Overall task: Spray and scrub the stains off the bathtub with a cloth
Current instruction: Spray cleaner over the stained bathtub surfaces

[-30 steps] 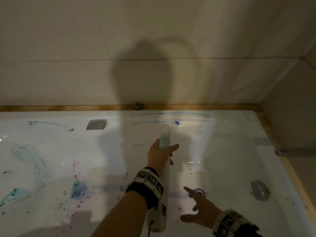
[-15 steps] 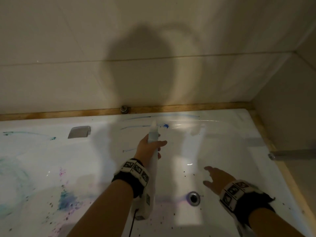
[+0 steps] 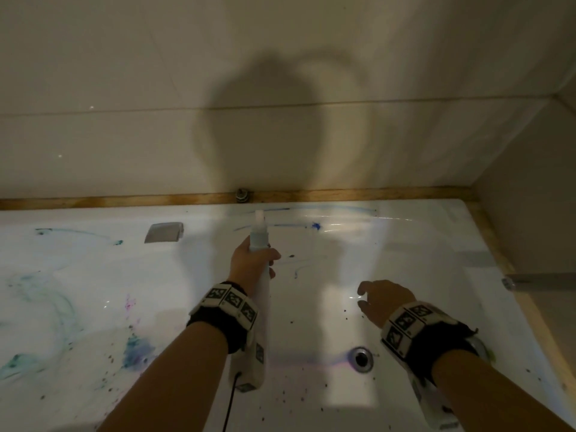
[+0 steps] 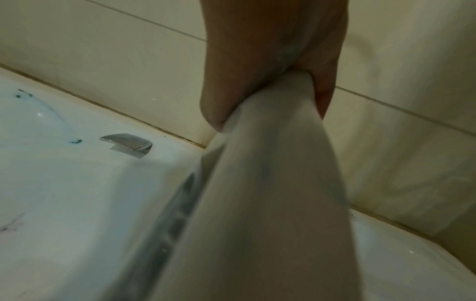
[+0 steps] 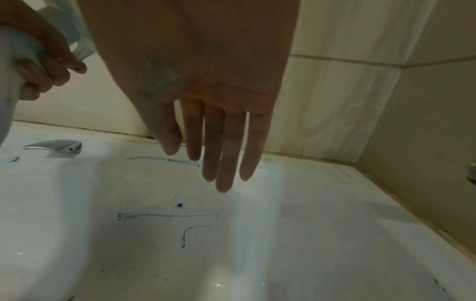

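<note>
We held the bottle [image 3: 259, 241] in our left hand [image 3: 251, 263], fingers curled round its neck, nozzle pointing toward the far wall of the tub [image 3: 405, 244] at centre frame in the head view. In the left wrist view the white body of the bottle filled the middle of the frame and hid our fingers. Our right hand [image 3: 385, 302] hung over the tub floor at lower right, apart from the surface and holding nothing; the right wrist view showed its fingers [image 5: 224, 154] straight, close together and pointing down.

The stains lay widely: blue streaks [image 3: 293, 226] just beyond the nozzle at upper centre, teal swirls [image 3: 46, 300] at far left, a blue-purple patch [image 3: 137, 350] at lower left, and dark specks around the drain [image 3: 361, 359] at lower centre.

We could not see a cloth in any view. That was, in our judgement, the main risk: spray laid down with nothing to hand might run down the sloped wall toward the drain and drag colour into fresh trails before we could scrub. Aim was a second worry. The nozzle sat close to the upper streaks, so a squeeze might overshoot onto the tiles [image 3: 124, 135] and miss the marks at left altogether. The light was dim, and faint smears could pass unnoticed. Wet enamel would also give poor footing for a hand leaning on it.
</note>
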The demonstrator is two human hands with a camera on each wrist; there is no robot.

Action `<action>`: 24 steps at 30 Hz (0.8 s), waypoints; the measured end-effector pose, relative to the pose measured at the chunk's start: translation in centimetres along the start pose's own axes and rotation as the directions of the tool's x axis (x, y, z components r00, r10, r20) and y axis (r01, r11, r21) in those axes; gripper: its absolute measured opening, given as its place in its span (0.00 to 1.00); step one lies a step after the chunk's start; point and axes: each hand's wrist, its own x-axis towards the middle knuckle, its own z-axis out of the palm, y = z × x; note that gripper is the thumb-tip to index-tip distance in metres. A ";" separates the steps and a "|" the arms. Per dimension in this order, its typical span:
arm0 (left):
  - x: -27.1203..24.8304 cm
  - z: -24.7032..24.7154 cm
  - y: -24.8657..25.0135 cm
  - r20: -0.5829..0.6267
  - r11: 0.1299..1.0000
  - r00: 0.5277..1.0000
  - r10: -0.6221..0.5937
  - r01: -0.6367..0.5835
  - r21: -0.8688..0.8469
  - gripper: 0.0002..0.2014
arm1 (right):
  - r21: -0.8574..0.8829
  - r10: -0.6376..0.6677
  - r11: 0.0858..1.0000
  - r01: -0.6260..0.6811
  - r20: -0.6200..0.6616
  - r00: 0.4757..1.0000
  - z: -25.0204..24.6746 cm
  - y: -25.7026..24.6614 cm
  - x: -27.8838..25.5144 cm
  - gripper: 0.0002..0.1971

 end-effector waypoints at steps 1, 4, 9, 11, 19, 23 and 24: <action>-0.4 -0.6 0.2 0.000 1.000 1.000 0.006 -0.006 0.002 0.10 | -0.018 0.001 1.000 -0.002 -0.030 1.000 -0.4 -0.5 -0.5 0.16; -1.7 -2.7 0.8 0.048 0.999 0.999 0.016 -0.014 -0.039 0.14 | -0.060 0.000 0.998 -0.004 -0.067 0.998 -1.4 -1.9 -1.9 0.16; -4.6 -6.4 1.4 0.037 0.996 0.998 0.043 -0.040 -0.080 0.14 | -0.077 0.001 0.997 -0.004 -0.040 0.999 -2.4 -5.1 -4.4 0.15; -5.9 -7.8 1.6 0.022 0.997 0.998 0.053 -0.052 -0.052 0.10 | -0.086 -0.010 0.996 0.007 -0.031 0.999 -2.7 -6.7 -5.9 0.15; -10.9 -14.0 1.8 0.020 0.996 0.998 0.057 -0.055 -0.073 0.11 | -0.103 -0.034 0.994 0.030 -0.038 0.999 -3.8 -12.4 -11.6 0.15; -13.1 -16.3 1.4 -0.058 0.997 0.997 0.056 -0.059 -0.059 0.10 | -0.128 -0.076 0.989 0.076 0.000 0.997 -3.8 -14.5 -12.9 0.15; -13.6 -17.0 1.3 -0.068 0.996 0.997 0.046 -0.051 -0.076 0.10 | -0.144 -0.092 0.985 0.091 -0.002 0.996 -3.7 -15.1 -12.9 0.15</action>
